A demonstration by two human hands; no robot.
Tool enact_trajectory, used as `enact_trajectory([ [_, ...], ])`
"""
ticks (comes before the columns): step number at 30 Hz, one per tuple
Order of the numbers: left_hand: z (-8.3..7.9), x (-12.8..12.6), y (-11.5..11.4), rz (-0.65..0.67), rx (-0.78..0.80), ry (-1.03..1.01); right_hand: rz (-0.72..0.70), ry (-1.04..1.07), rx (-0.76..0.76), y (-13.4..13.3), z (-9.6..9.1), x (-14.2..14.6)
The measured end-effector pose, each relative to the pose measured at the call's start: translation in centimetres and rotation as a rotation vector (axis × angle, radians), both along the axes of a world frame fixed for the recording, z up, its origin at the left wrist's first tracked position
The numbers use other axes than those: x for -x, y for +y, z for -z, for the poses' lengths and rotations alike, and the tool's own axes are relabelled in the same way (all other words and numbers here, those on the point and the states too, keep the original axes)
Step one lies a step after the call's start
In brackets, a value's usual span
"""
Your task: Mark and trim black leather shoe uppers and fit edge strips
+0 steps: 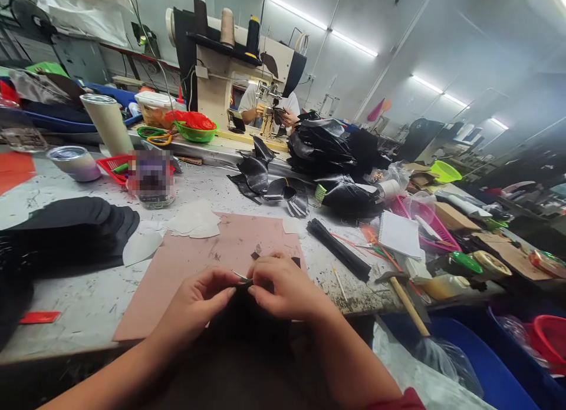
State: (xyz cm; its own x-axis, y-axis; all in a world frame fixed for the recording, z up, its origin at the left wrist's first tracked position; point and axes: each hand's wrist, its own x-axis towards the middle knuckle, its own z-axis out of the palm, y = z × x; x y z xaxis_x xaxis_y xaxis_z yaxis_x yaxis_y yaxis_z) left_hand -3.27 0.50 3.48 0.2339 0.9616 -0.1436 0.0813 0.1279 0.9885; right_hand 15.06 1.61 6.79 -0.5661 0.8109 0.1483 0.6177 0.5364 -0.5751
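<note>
Close to the table's front edge, a black piece of leather-like material [243,316] is pinched between my two hands, showing a thin pale edge at the top. My left hand [198,295] grips this edge between thumb and forefinger. Right beside it, my right hand [283,283] is closed on the same edge, its fingers bent over and hiding part of it. The lower part of the piece blends into the dark area below my hands. Under and beyond them lies a pinkish board [150,298], with small black scraps showing past my right fingers.
White paper pieces [194,220] overlap the board's far edge. A stack of black cut pieces [79,221] lies left; a black strip bundle [338,249] and a hammer [409,304] lie right. Behind stands a sewing machine [212,92], where another person's hands [289,118] work beside piled black pieces [325,145].
</note>
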Motion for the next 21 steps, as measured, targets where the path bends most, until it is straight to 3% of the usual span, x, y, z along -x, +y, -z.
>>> enact_trajectory([
  [3, -0.1, 0.2, 0.4, 0.032, -0.025, 0.019, -0.009, -0.033, -0.035, 0.1, 0.2, 0.1],
  [6, -0.7, 0.4, 1.1, 0.157, -0.027, 0.087, -0.019, -0.073, -0.105, -0.2, 0.2, 0.2],
  [10, -1.5, 0.5, 1.7, 0.287, -0.069, 0.308, -0.052, -0.134, -0.162, -0.5, 0.0, 0.3],
  [14, -1.8, 0.5, 1.8, 0.323, -0.12, 0.431, -0.064, -0.199, -0.142, -0.5, -0.2, 0.0],
  [21, -1.5, 0.5, 2.4, 0.388, -0.013, 0.464, -0.088, -0.267, -0.07, -0.5, -0.4, -0.6],
])
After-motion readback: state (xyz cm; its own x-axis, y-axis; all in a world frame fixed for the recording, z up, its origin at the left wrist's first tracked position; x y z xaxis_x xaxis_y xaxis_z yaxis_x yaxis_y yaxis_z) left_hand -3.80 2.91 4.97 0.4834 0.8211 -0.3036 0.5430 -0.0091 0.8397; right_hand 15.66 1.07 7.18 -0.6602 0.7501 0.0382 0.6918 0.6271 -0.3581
